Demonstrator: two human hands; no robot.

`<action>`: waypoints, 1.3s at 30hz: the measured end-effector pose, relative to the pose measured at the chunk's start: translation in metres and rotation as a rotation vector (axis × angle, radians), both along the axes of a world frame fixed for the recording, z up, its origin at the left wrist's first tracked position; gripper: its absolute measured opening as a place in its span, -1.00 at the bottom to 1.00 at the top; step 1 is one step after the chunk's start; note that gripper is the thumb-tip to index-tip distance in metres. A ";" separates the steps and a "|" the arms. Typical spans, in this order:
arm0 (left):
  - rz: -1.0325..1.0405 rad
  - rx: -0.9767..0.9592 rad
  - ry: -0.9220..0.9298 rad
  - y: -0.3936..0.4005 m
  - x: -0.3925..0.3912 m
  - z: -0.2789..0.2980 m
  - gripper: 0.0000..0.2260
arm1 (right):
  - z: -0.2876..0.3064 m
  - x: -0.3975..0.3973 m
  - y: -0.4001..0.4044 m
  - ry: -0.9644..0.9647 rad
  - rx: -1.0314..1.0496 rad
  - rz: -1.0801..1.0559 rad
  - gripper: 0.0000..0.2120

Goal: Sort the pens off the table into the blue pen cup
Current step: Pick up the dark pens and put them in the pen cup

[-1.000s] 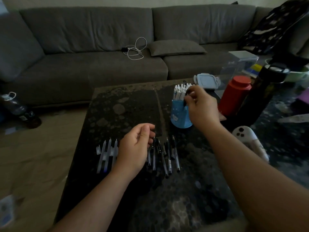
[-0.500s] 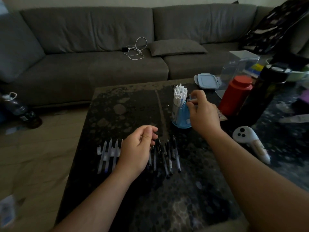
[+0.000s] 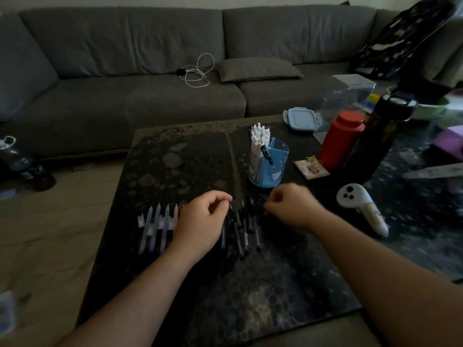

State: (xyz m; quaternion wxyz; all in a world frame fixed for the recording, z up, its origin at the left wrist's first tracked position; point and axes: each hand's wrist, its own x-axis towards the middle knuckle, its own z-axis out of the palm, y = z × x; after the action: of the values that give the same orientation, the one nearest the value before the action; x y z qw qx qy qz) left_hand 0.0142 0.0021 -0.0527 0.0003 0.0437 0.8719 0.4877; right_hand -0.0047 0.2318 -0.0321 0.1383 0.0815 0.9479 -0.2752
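Note:
The blue pen cup (image 3: 273,169) stands on the dark table (image 3: 190,156), holding several white pens (image 3: 259,136) and one dark pen (image 3: 266,152). Several black pens (image 3: 244,229) lie in a row between my hands. Several translucent white pens (image 3: 156,226) lie in a row further left. My left hand (image 3: 203,221) rests over the pens with loosely curled fingers, its fingertips beside the leftmost black pen, holding nothing I can see. My right hand (image 3: 292,205) is blurred, fingers curled and holding nothing, just right of the black pens and in front of the cup.
Right of the cup are a small notepad with clips (image 3: 312,169), a red bottle (image 3: 340,139), a black flask (image 3: 375,136) and a white controller (image 3: 360,206). A blue-lidded box (image 3: 302,118) and a clear box (image 3: 348,96) stand behind. A grey sofa (image 3: 150,71) runs along the back.
My right hand has left the cup and come down toward the black pens, with the dark pen now standing in the cup. My left hand has barely moved.

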 end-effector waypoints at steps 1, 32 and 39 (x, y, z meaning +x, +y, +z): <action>-0.009 -0.082 0.019 0.001 -0.001 -0.002 -0.87 | -0.004 0.003 -0.007 -0.055 0.026 0.068 -0.82; -0.135 -0.694 0.344 0.059 0.016 -0.022 -0.64 | -0.012 0.013 0.008 -0.004 0.132 -0.010 -0.86; 0.207 0.178 -0.059 0.030 -0.009 -0.003 -0.79 | 0.000 0.015 0.015 0.222 0.022 0.082 -0.70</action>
State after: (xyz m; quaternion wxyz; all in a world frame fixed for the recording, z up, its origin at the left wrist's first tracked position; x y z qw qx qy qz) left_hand 0.0053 0.0322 -0.0562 -0.0283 -0.0609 0.8247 0.5615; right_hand 0.0107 0.2470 -0.0325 0.0426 0.0130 0.9629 -0.2662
